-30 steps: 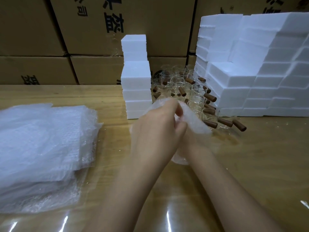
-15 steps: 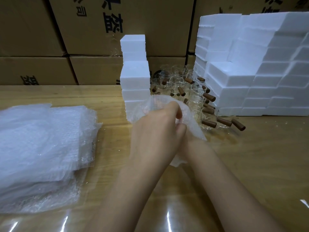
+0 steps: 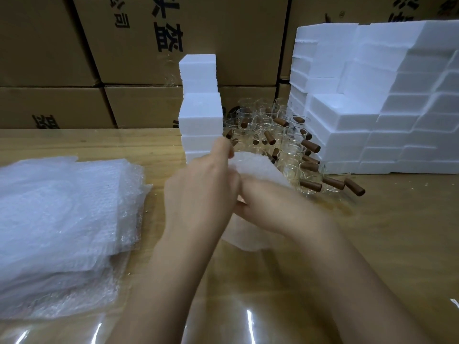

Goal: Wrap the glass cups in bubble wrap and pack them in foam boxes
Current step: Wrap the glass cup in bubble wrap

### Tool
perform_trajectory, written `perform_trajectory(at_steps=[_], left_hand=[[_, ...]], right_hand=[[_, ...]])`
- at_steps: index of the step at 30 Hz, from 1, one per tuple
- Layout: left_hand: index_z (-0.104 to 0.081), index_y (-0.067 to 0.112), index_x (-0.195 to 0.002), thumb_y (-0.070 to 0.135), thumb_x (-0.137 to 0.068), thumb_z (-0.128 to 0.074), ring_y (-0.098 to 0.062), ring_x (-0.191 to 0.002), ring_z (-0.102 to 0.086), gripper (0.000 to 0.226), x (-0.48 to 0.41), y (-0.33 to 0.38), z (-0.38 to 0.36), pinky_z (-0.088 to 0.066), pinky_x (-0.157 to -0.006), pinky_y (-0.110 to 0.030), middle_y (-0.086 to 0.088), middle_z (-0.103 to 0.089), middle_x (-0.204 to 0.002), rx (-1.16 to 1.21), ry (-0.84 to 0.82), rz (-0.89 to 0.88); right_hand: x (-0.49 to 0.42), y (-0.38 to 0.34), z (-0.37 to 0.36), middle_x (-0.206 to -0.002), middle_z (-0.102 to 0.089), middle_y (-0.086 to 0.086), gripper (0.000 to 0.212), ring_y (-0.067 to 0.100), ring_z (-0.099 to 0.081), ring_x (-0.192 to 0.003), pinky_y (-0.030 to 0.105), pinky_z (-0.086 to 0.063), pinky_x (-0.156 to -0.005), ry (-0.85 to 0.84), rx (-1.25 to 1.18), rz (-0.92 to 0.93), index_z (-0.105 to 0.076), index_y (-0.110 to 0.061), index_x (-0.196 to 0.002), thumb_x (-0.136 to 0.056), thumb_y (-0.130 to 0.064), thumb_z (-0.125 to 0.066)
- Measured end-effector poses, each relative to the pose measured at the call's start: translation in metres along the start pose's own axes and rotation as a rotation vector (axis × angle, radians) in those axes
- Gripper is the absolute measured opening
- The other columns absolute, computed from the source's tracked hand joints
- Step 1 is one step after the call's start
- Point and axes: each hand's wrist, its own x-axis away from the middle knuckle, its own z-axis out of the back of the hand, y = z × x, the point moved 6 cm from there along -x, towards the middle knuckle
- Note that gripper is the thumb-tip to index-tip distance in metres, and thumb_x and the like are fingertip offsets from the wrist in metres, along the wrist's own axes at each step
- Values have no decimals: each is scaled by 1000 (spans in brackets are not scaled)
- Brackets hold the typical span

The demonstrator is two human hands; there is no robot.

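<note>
- Foam boxes (image 3: pixel 372 125) are standing as a big white wall at the right rear of the table (image 3: pixel 372 244), all closed, none pulled forward for packing yet.
- Bubble wrap pile (image 3: pixel 62 219) is lying at the left, well apart from the hands.
- Smaller foam stack (image 3: pixel 200 115) is rising at centre rear, just behind the hands.
- Glass cups (image 3: pixel 285 145) with brown wooden handles are waiting bare in a cluster between the two foam stacks.
- Left hand (image 3: pixel 201 192) is pinching the top edge of a bubble wrap sheet (image 3: pixel 253 167), fingertips pressed together on it.
- Right hand (image 3: pixel 263 202) is clasping the same sheet from the right. Its fingers are mostly hiding behind the left hand, but it is gripping the bundle.
- Change from a second ago: the sheet is no longer billowing loosely over both hands. It is now pulling flatter and tighter, and the right hand is showing on top.
- Judging from that, the wrap is closing round one cup. The cup inside is hiding from view, so boxing is likely coming next.
</note>
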Motion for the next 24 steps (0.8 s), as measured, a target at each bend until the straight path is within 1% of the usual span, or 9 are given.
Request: perform_trajectory(at_steps=[3,5,8,11,14,17,20,22,24], left_hand=[[-53,22,-102,23,-92,-49,-28,-69,-58,10,-3,-13,7,-39,-54,-31,1,-61,-73,20,46,53],[-56,22,-100,24,-91,-51,-28,-69,-56,10,-4,-22,11,-35,-52,-29,1,-61,-72,13,67,80],[-58,23,-97,28,-91,-52,-26,-66,-55,10,-5,-31,15,-31,-48,-27,0,-60,-70,8,82,112],[-59,24,-92,35,-92,-53,-20,-62,-54,12,-5,-34,14,-33,-48,-25,3,-59,-65,50,83,130],[-58,25,-88,40,-93,-53,-15,-58,-53,17,-5,-33,13,-32,-48,-24,4,-56,-61,78,86,131],[-55,26,-85,39,-93,-53,-11,-58,-50,15,-5,-34,12,-28,-47,-24,6,-54,-59,72,87,137],[-55,27,-83,38,-93,-53,-8,-58,-49,15,-6,-35,10,-26,-47,-24,8,-52,-58,68,83,145],[-56,27,-83,38,-92,-54,-5,-57,-48,15,-6,-36,10,-25,-47,-24,10,-51,-57,70,80,152],[-56,28,-82,38,-92,-55,-5,-56,-48,15,-6,-37,9,-24,-47,-23,11,-50,-57,76,76,163]], right_hand=[[13,-13,22,-98,-68,-5,20,10,-61,-87,31,-48,-74,139,-88,161,-65,-23,-107,-96,-30,-49],[24,-15,35,-92,-70,-12,16,0,-63,-84,26,-51,-74,158,-288,241,-69,-25,-98,-93,-33,-56],[38,-1,52,-85,-73,-7,25,4,-67,-70,16,-52,-58,122,-636,261,-67,-17,-84,-84,-41,-60],[39,39,65,-69,-70,-5,32,2,-58,-51,16,-45,-50,340,-671,111,-59,-17,-71,-84,-46,-58],[33,83,61,-67,-68,-7,29,6,-62,-58,30,-50,-61,523,-512,-151,-56,-18,-71,-93,-37,-55],[16,107,31,-91,-68,-8,15,14,-64,-82,39,-54,-77,265,-226,-291,-60,-25,-92,-93,-39,-53],[-2,117,-9,-133,-53,-5,44,16,-54,-115,34,-46,-95,-24,-68,-339,-47,-27,-135,-94,-40,-53],[-11,116,-27,-144,-45,-4,52,18,-47,-127,38,-41,-103,-91,-81,-341,-39,-27,-142,-94,-41,-53],[-18,116,-38,-137,-53,-1,41,20,-52,-121,42,-43,-101,-120,-101,-311,-48,-25,-135,-96,-39,-49]])
